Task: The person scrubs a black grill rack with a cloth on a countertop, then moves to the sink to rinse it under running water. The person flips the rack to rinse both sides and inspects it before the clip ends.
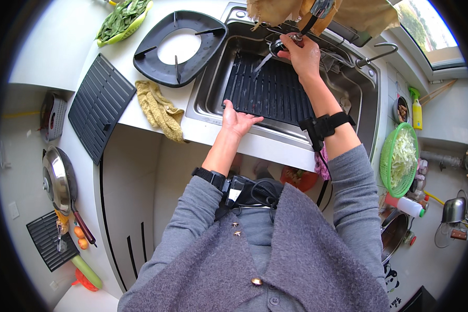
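Observation:
A black slatted panel [269, 91] lies in the stainless steel sink [345, 84], wet, with water running onto its far left part. My right hand [302, 54] grips the faucet's spray head [276, 47], from which a stream of water [262, 64] falls. Near the panel's front left corner, my left hand [238, 121] is palm up with fingers spread. Whether it touches the panel's edge I cannot tell. Left of the sink, a black gas-stove pan support [148, 64] with metal prongs rests on the counter, beside a yellow cloth [158, 107].
A second slatted panel [101, 105] overhangs the counter edge at left. A green basket of bean pods [124, 19] stands at the back. Far left is a lidded pan [58, 179]. To the right are a green colander of shredded cabbage [399, 156] and a yellow spray bottle [416, 109].

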Demonstrator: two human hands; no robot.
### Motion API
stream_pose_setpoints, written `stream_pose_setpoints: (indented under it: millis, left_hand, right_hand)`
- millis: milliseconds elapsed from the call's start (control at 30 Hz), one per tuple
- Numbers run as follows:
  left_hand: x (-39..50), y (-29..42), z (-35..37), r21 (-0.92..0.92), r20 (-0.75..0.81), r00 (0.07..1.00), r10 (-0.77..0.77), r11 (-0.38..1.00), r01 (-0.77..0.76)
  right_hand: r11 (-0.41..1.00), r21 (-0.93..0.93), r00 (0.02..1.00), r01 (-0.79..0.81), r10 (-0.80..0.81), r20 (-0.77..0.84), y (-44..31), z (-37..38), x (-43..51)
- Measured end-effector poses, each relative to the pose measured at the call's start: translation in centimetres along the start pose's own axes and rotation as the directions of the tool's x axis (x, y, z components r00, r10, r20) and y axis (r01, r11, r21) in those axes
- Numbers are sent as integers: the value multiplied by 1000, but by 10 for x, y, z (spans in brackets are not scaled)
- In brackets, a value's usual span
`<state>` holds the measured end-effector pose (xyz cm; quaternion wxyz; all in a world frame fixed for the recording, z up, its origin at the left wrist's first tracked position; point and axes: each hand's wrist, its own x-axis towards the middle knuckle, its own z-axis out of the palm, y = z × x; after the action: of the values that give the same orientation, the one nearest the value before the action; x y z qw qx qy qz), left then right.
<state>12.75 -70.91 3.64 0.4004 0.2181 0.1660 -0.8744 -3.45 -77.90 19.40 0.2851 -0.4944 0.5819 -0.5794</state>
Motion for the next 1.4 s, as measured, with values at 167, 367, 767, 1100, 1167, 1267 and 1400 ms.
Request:
stream_pose_setpoints:
  millis: [167, 367, 767, 1100, 1167, 1267, 1400]
  left_hand:
    - [-3, -3, 3, 47, 5, 1000, 19, 999, -19]
    - [-5, -1, 4, 18, 2, 1000, 7, 1000, -7]
    - [-5, -2, 4, 26, 11, 1000, -3, 1000, 2]
    - [-3, -2, 2, 28, 12, 1000, -2, 1000, 2]
    - [-4, -1, 2, 36, 23, 1000, -11, 999, 10]
    - [-5, -1, 2, 50, 57, 998, -6, 999, 3]
    - [-5, -2, 2, 20, 15, 1000, 6, 1000, -6]
  right_hand:
    - [997, 0, 989, -80, 80, 121, 3, 3, 0]
    - [896, -444, 986, 9, 67, 156, -17, -50, -5]
    - [994, -78, 985, -79, 90, 144, -11, 6, -21]
    - [990, -39, 977, -138, 142, 159, -21, 7, -28]
    - [992, 25, 982, -122, 117, 151, -20, 14, -29]
    - [990, -23, 974, -136, 138, 178, -25, 13, -31]
    - [965, -144, 945, -220, 247, 213, -34, -1, -38]
